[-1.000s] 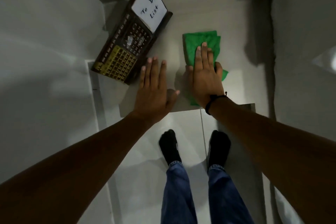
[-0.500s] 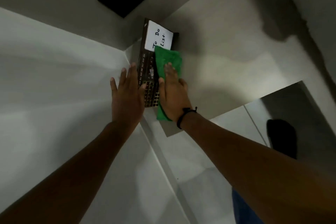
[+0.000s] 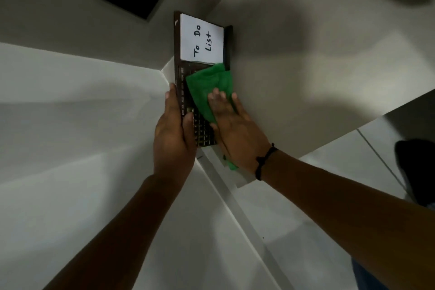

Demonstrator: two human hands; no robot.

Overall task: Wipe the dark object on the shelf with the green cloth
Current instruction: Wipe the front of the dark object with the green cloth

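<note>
Wiping underway: flat right hand (image 3: pixel 233 129), fingers spread, pressed crumpled green cloth (image 3: pixel 207 87) onto dark brown rectangular calendar board (image 3: pixel 202 129); left hand (image 3: pixel 171 134) gripped its edge; white to-do notepad (image 3: pixel 202 40) end unwiped.

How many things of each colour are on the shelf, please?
Dark: 1, board
White: 1, note
Green: 1, cloth
Total: 3
</note>
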